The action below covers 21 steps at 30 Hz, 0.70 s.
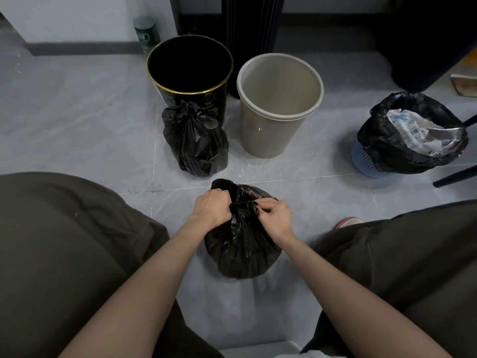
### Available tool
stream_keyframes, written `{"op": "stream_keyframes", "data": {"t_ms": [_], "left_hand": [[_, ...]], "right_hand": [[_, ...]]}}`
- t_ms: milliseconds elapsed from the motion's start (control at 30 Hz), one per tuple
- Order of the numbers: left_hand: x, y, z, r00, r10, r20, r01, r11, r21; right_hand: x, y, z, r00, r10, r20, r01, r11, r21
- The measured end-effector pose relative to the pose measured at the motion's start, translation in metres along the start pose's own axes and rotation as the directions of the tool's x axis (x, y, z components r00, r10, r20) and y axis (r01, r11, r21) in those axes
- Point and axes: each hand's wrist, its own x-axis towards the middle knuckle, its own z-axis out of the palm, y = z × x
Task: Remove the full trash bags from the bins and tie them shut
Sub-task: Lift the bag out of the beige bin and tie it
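Note:
A full black trash bag [241, 251] stands on the floor between my knees. My left hand [211, 208] grips the bag's gathered top on its left side. My right hand [275, 215] pinches the twisted neck from the right. A second black bag [195, 140], knotted at its top, leans against the black bin with a gold rim [189, 91], which holds no bag. Beside that stands a beige bin [280, 109], also without a bag. At the right a blue mesh bin [361, 158] holds a black bag [387, 146] open over crumpled paper.
A green bottle [147, 32] stands by the wall behind the black bin. A dark ribbed column [253, 29] rises behind the bins. Dark chair legs [454, 174] cross the floor at the right. My trousered knees frame both sides, and a pink shoe [347, 222] shows near my right knee.

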Motion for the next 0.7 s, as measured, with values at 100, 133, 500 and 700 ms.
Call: {"op": "stream_keyframes", "data": {"t_ms": [100, 133, 500, 700], "left_hand": [[-0.001, -0.002, 0.001, 1.000, -0.013, 0.004, 0.013, 0.999, 0.048], [-0.001, -0.002, 0.002, 1.000, -0.011, 0.009, 0.011, 0.999, 0.036], [0.006, -0.010, 0.019, 0.996, -0.044, 0.075, 0.070, 0.922, -0.380], [0.003, -0.008, 0.016, 0.997, -0.023, 0.072, 0.035, 0.984, -0.177]], "right_hand": [[-0.004, -0.004, 0.000, 0.992, 0.126, -0.017, -0.125, 0.991, 0.053], [-0.004, -0.005, 0.000, 0.991, 0.129, -0.020, -0.128, 0.991, 0.049], [0.001, -0.025, -0.013, 0.980, -0.137, 0.142, 0.157, 0.979, -0.133], [0.002, -0.018, -0.015, 0.955, -0.232, 0.185, 0.286, 0.882, -0.375]]}}
